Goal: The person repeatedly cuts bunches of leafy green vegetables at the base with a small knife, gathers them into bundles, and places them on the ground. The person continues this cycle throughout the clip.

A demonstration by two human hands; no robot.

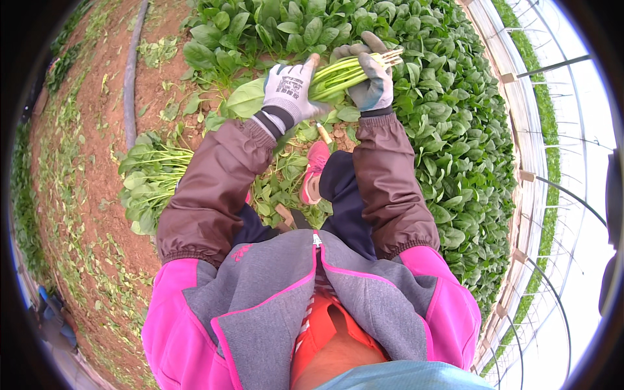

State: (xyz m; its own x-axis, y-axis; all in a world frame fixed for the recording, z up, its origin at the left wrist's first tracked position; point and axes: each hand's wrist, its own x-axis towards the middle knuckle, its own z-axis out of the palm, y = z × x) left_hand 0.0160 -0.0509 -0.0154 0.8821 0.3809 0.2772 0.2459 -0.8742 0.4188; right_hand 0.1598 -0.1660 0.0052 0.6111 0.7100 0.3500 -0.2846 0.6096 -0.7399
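Both hands wear light grey work gloves. My left hand (291, 87) grips a bunch of spinach (341, 75) around its stems and lower leaves. Toward the pale root end, my right hand (373, 78) has its thumb and fingers about the same bunch. The roots point right, and a broad leaf sticks out left of my left glove. Below the bunch, a tool with a light wooden handle (323, 133) stands near my pink shoe (316, 170); its other end is hidden.
Growing spinach (434, 126) fills the ground ahead and to the right. A pile of pulled spinach (151, 183) lies left of my left sleeve. A grey hose (130, 78) runs along the reddish soil. Greenhouse hoops (570, 195) and plastic film line the right side.
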